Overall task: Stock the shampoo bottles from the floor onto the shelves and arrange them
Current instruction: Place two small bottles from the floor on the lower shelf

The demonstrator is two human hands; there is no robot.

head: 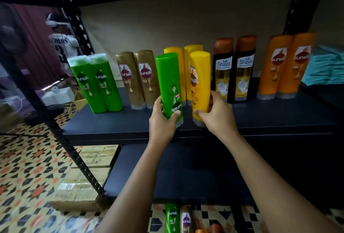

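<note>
So the left hand is wrapped around a green bottle, fingers curled round its lower body, and the label reads flipped, so it looks like it's being held upside down compared to the ones already stocked. The right hand grips a yellow bottle near its bottom end, thumb on the front. Both are held at the front of the shelf, near its edge, and I can't tell whether either is actually resting on it. My read is we're mid-placement: two bottles being brought in, each needing to go with its own colour. The yellow one is already right in front of the yellow pair, so it probably just slides back. The green one belongs way over left by the green pair, with the gold pair in between, and likely wants a flip first. Room-wise, the front strip of shelf is open, and the black Shayla bottles stand just beside the right hand, so watch that knuckle. More bottles wait on the floor below.
</note>
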